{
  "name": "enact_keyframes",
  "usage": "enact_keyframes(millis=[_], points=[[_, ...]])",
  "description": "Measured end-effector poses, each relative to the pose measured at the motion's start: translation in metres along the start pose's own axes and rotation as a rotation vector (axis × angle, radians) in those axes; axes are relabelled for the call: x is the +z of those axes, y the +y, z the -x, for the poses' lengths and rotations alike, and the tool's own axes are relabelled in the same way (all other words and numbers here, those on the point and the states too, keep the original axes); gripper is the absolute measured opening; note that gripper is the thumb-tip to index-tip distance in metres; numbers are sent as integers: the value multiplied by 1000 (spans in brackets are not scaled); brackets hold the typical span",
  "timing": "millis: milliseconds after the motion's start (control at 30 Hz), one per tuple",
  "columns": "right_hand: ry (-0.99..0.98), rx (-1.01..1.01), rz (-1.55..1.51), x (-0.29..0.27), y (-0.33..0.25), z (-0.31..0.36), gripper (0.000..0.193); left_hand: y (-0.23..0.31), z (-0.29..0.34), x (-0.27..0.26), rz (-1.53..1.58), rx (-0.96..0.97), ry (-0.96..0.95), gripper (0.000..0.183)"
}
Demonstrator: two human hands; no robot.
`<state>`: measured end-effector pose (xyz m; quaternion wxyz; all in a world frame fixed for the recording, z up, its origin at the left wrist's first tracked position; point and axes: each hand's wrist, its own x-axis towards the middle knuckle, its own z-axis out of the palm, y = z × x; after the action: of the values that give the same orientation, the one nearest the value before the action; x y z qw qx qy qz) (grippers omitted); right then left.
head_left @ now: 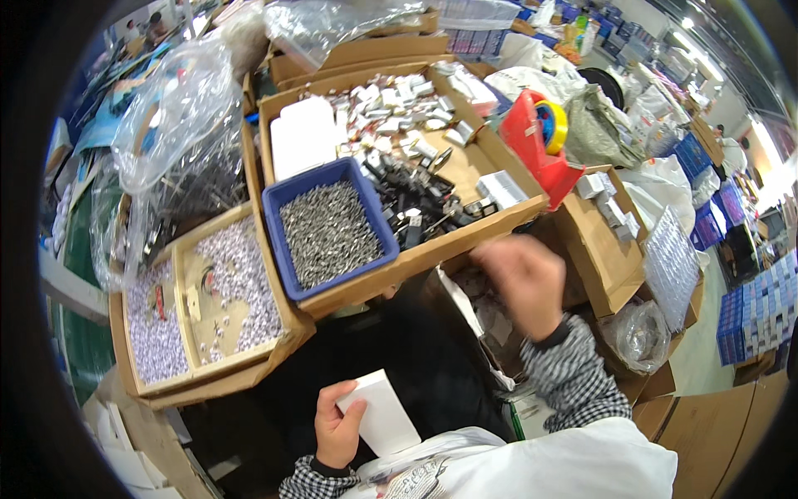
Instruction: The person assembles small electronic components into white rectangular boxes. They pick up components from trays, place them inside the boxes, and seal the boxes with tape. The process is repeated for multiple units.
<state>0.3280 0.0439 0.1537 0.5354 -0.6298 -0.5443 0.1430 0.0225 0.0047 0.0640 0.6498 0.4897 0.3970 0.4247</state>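
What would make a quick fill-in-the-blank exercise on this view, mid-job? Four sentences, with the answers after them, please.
1. The left hand holds a flat rectangular piece coloured ____.
2. The blurred hand is the person's ____ one.
3. Small silvery metal pieces fill a plastic bin coloured ____.
4. The divided wooden tray of small pale lilac pieces lies to the ____ of that bin in the picture.

Missing words: white; right; blue; left.
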Motion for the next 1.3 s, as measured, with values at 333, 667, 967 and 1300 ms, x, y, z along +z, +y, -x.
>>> enact_keyframes(millis=[333,667,967,1300], points=[[210,294,-66,-116,72,-119,25,-9,5,0,-7,-42,23,25],[283,300,-357,-108,55,-120,21,-3,6,2,-18,-63,47,26],[341,335,-389,-108,40,-93,23,-6,6,3,-22,-24,65,27],[317,469,-846,-85,70,-66,18,-1,7,5,-42,-42,45,28]])
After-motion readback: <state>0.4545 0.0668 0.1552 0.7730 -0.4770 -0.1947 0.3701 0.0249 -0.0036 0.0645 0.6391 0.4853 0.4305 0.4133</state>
